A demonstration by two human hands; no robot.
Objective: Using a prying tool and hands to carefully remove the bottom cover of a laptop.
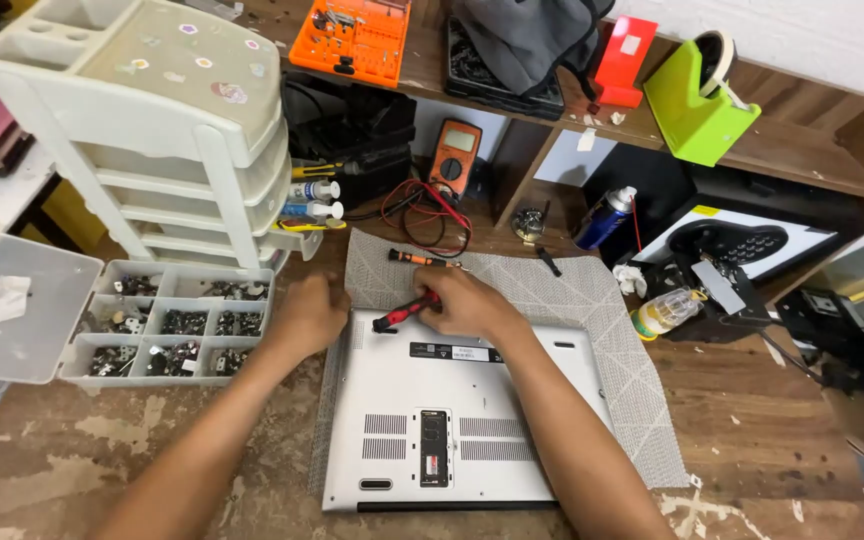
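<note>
We see the laptop (452,420) lying bottom-up on a grey mat (572,290) near the middle of the worktop (752,420), its cover still in place. The right hand (467,305) is closed around a red-and-black screwdriver (404,312), tip at the far left corner of the laptop. The left hand (307,315) rests curled there; it perhaps holds a screw, we cannot tell. A parts box (177,325) stands at the left edge.
</note>
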